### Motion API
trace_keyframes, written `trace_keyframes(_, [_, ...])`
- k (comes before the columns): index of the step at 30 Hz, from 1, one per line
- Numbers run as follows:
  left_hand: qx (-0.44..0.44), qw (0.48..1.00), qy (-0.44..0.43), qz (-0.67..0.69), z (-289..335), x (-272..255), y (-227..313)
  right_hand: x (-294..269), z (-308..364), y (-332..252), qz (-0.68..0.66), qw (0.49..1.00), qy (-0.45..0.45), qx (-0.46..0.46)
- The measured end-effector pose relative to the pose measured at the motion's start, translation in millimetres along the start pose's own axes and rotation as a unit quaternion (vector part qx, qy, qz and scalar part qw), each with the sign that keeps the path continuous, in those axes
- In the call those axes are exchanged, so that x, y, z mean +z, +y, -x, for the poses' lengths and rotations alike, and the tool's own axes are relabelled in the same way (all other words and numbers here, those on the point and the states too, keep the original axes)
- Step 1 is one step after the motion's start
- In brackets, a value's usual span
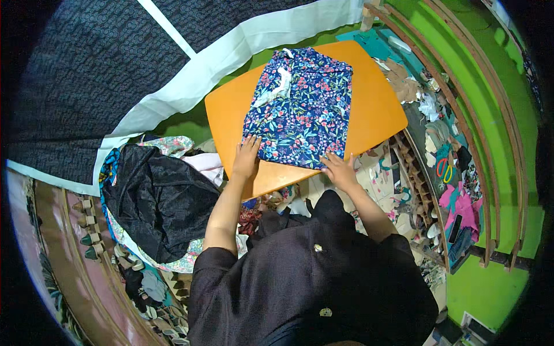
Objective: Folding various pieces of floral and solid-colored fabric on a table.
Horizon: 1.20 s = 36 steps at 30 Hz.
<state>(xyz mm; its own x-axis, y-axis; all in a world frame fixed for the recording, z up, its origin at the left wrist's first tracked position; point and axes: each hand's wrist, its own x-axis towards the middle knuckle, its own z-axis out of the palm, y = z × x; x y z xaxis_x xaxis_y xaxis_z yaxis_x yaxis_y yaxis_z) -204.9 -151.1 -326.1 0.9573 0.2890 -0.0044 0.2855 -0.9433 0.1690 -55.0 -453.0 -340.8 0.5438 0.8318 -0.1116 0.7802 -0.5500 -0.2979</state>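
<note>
A navy cloth (pixel 306 115) with red, pink and green flowers is spread on the orange table (pixel 375 115), its near edge toward me. On its upper left rests a crumpled white strip (pixel 276 91). My left hand (pixel 248 155) lies flat at the cloth's near left corner, fingers stretched out over the edge. At the near right corner my right hand (pixel 340 171) lies with spread fingers touching the cloth. Neither hand grips anything that I can see.
Left of the table sits a heap of black fabric (pixel 158 202) over patterned cloth. A cluttered shelf on the right holds scraps, orange-and-green-handled scissors (pixel 444 170), pink fabric (pixel 460 205) and a dark phone-like object (pixel 455 229). Dark curtains with white borders (pixel 167 109) hang at the upper left.
</note>
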Motion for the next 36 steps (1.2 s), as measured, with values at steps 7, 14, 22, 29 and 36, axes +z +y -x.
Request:
trace_keyframes(7, [0.016, 0.998, -0.068, -0.013, -1.4, -12.6, -2.9, 1.0, -2.4, -37.1, 0.017, 0.995, 0.056, 0.085])
trace_keyframes(14, [0.035, 0.995, -0.077, 0.059, -1.2, -18.9, -19.1, 15.0, -1.5, -5.2, 0.027, 0.988, 0.152, 0.028])
trace_keyframes(22, [0.076, 0.977, -0.187, 0.070, -9.3, -87.6, -8.9, -46.0, 0.1, 16.8, -0.175, 0.982, 0.066, 0.039])
trace_keyframes(29, [0.155, 0.925, -0.336, 0.085, -14.0, -162.7, 24.9, -96.7, 23.6, 22.7, -0.319, 0.944, 0.013, 0.084])
trace_keyframes(36, [0.043, 0.862, -0.481, 0.153, -71.3, -161.1, -2.7, -97.7, -12.3, 21.3, -0.403, 0.898, 0.176, 0.023])
